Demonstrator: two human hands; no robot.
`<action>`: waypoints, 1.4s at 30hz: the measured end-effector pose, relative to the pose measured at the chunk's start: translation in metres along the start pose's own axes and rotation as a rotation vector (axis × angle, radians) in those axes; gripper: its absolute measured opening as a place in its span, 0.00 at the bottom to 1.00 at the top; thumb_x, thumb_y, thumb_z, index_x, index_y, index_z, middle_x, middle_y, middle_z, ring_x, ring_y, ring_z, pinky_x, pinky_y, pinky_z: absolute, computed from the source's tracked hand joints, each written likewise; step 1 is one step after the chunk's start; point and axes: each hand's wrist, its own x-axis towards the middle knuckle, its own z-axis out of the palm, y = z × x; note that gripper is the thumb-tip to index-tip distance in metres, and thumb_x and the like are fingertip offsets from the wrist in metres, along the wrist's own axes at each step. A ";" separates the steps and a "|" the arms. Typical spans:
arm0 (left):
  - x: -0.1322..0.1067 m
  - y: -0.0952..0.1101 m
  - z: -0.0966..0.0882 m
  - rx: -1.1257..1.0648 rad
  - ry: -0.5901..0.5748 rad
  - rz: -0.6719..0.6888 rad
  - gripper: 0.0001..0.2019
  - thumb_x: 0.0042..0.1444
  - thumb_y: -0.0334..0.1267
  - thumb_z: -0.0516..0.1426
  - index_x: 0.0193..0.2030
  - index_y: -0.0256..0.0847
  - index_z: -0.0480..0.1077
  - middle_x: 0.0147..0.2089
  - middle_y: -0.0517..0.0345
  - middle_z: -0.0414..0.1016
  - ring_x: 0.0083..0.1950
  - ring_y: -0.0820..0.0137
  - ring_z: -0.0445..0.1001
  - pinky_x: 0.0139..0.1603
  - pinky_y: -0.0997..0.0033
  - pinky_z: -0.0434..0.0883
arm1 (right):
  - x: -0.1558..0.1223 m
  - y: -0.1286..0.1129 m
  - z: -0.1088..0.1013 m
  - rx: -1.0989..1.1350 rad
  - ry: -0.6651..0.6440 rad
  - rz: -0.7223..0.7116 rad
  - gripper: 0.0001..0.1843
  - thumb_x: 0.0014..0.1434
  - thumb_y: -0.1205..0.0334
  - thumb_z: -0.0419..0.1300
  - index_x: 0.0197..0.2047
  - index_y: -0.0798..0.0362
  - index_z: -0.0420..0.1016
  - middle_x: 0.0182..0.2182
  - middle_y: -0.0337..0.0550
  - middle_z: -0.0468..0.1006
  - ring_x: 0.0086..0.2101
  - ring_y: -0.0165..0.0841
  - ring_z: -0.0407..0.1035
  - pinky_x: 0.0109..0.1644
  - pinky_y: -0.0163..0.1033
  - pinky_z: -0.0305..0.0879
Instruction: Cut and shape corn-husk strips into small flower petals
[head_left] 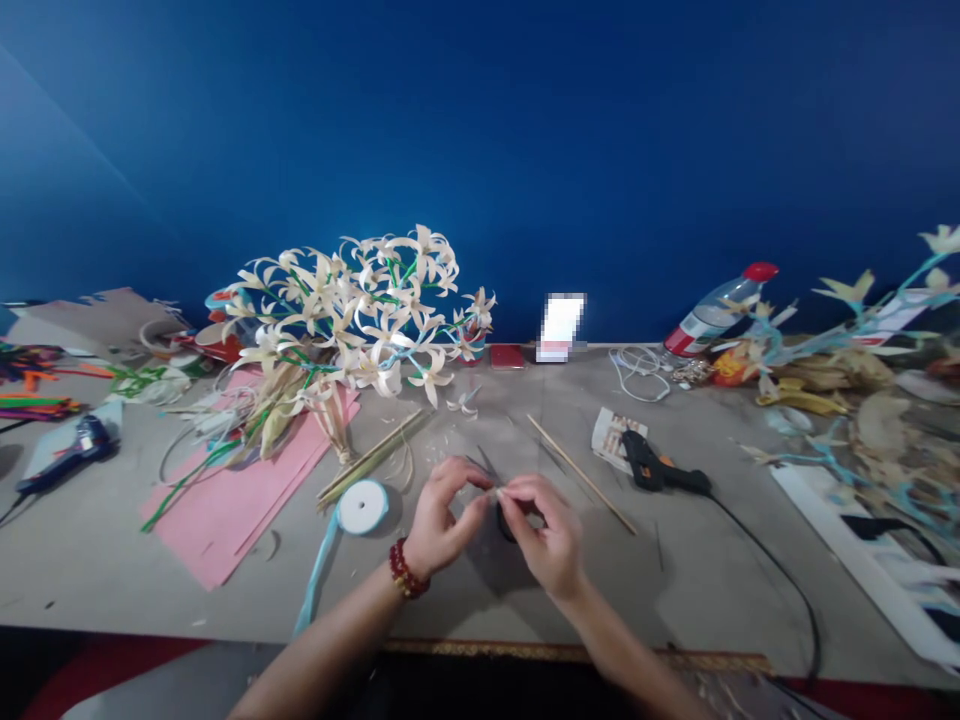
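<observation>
Just above the table, my left hand and my right hand meet at the fingertips, both closed in a pinch. Between them is a small pale piece, too tiny to make out clearly. A red bead bracelet circles my left wrist. Under the hands lies a pair of scissors, its blades pointing away and its dark handles partly covered by my right hand. Left of my hands is a roll of light blue tape, its loose end trailing toward the front edge.
White handmade flowers stand behind, near pink sheets. Thin sticks flank my hands. A black glue gun trails its cable at right, before a bottle and a white power strip. A blue glue gun lies far left.
</observation>
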 end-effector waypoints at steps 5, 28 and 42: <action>0.000 0.001 0.008 0.082 0.031 0.082 0.06 0.55 0.29 0.55 0.32 0.43 0.72 0.32 0.55 0.78 0.38 0.64 0.74 0.58 0.56 0.62 | -0.003 -0.002 0.006 -0.010 -0.016 -0.042 0.06 0.63 0.68 0.56 0.35 0.50 0.71 0.31 0.43 0.74 0.32 0.34 0.71 0.36 0.38 0.69; -0.002 -0.012 0.010 0.039 0.090 -0.074 0.07 0.56 0.29 0.52 0.29 0.40 0.68 0.29 0.58 0.72 0.34 0.68 0.71 0.39 0.69 0.68 | -0.002 -0.004 0.000 0.028 0.165 -0.098 0.07 0.61 0.73 0.58 0.36 0.51 0.70 0.32 0.42 0.74 0.32 0.32 0.69 0.34 0.35 0.67; -0.003 -0.008 0.011 0.105 0.086 0.043 0.06 0.57 0.29 0.54 0.29 0.41 0.66 0.30 0.58 0.71 0.35 0.67 0.71 0.42 0.67 0.68 | 0.005 -0.001 0.008 -0.051 -0.079 -0.020 0.06 0.64 0.67 0.55 0.35 0.51 0.69 0.31 0.41 0.73 0.30 0.32 0.68 0.35 0.36 0.67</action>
